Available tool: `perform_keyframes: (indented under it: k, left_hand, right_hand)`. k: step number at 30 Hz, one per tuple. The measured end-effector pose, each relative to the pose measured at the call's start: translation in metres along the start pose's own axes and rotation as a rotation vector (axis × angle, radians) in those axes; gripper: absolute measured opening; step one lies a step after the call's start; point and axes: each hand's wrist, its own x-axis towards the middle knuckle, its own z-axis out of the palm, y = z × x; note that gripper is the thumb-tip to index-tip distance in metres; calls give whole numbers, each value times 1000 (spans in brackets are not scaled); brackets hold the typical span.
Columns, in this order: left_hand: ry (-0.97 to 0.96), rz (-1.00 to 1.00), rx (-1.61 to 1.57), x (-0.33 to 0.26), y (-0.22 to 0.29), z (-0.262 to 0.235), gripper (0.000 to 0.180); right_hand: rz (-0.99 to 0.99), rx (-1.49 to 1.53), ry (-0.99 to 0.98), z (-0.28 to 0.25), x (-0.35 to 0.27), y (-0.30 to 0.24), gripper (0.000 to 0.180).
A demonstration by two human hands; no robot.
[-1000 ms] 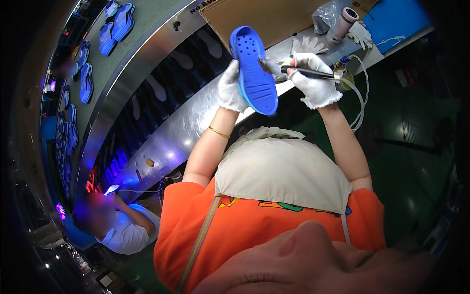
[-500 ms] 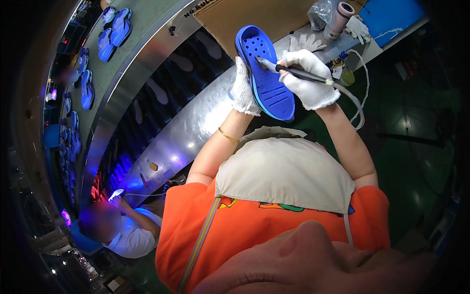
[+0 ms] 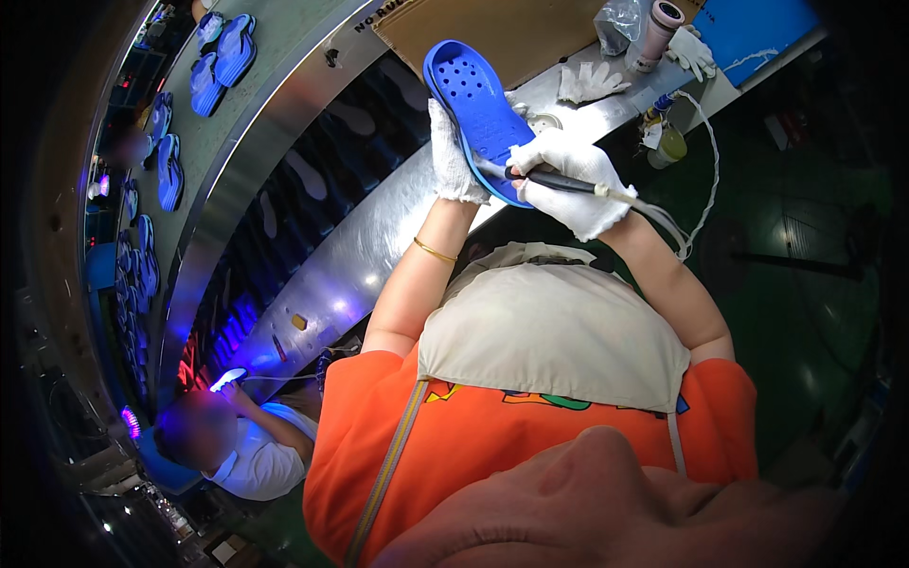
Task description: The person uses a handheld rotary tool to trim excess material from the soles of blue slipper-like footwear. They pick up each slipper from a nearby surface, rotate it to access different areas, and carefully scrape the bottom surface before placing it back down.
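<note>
A blue shoe sole with a raised rim and a cluster of small holes at its far end is tilted up above the metal bench. My left hand, in a white knit glove, grips it along the left edge, its fingers partly hidden behind the sole. My gloved right hand pinches a black-handled brush fed by a pale tube. Its bristle tip touches the sole's inner face near the end closest to me, at the left side. The right hand covers the sole's lower right part.
A loose white glove, a pink bottle and a clear plastic bag lie beyond on the metal bench. Cardboard stands behind the sole. At left, a belt carries blue sandals; a co-worker holds a glowing tool.
The brush has moved from the holed end down toward the sole's near end. Both hands and the sole have shifted a little left, and the sole is turned slightly.
</note>
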Motion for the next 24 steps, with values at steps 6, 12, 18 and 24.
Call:
perform_keyframes:
  k: [6, 12, 18, 24]
  left_hand:
    - [-11, -10, -149, -17, 3, 29, 83]
    - [-103, -51, -163, -14, -2, 17, 82]
    - [-46, 12, -77, -11, 3, 17, 87]
    - [-109, 10, -33, -8, 6, 18, 90]
  right_hand:
    - [273, 282, 132, -19, 10, 2, 12]
    - [-30, 20, 119, -6, 9, -4, 11]
    - [273, 307, 77, -5, -1, -8, 9]
    - [206, 358, -19, 6, -8, -5, 13]
